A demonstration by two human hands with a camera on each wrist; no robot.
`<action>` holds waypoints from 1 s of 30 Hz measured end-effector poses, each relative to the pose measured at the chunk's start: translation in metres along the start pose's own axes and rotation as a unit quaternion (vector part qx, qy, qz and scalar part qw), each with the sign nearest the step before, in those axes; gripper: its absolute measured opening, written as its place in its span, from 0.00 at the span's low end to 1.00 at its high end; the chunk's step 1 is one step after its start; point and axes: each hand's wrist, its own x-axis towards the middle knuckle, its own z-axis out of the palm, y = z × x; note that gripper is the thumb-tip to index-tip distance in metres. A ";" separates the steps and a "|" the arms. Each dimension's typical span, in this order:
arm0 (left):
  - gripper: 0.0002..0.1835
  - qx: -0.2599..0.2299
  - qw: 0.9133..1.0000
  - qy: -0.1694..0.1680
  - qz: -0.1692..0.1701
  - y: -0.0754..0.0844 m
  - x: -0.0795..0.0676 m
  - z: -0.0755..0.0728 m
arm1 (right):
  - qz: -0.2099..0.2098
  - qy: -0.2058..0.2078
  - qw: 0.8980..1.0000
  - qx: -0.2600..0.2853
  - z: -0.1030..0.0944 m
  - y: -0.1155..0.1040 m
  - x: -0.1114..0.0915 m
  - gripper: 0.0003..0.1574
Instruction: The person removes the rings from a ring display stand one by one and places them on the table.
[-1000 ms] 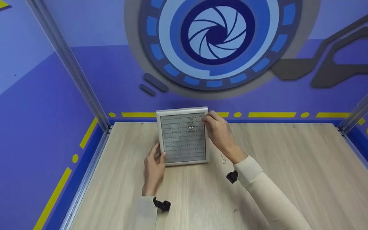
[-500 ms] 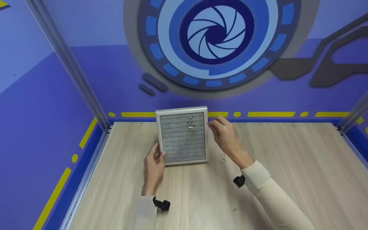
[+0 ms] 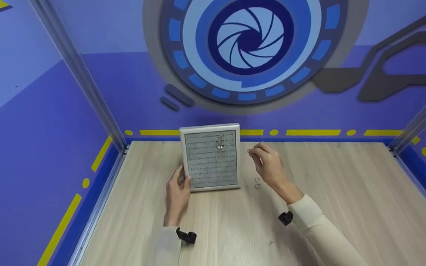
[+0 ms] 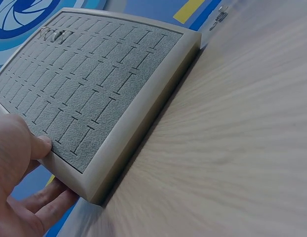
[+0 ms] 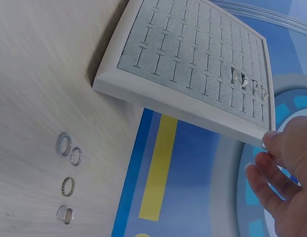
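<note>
A ring display tray with a pale frame and grey slotted pad stands tilted up on the table. My left hand grips its lower left corner, thumb on the front and fingers behind. Several silver rings sit in one line of slots near the top. To the right of the tray, my right hand pinches a small ring between thumb and fingertips. Below that hand, several loose rings lie on the table, clearest in the right wrist view.
The wood-grain table meets a blue printed back wall just behind the tray. Metal posts stand at the corners. A small dark mark shows near the table's front.
My right hand has moved from the tray's upper right edge rightward and down, with a ring now visible at its fingertips. The left hand and tray have stayed nearly still.
</note>
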 end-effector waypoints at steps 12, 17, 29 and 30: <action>0.30 -0.002 1.000 0.004 0.007 -0.002 0.001 0.001 | 0.027 -0.018 0.999 -0.001 -0.010 0.015 -0.031 0.07; 0.30 -0.010 1.000 0.003 0.001 0.000 0.001 0.001 | 0.041 -0.018 0.999 0.003 -0.010 0.018 -0.039 0.08; 0.31 -0.016 1.000 0.002 -0.006 0.000 0.002 0.001 | 0.081 -0.041 0.996 0.008 -0.009 0.027 -0.067 0.05; 0.31 -0.015 1.000 0.003 -0.007 0.000 0.002 0.000 | 0.085 -0.043 0.995 0.009 -0.010 0.027 -0.069 0.05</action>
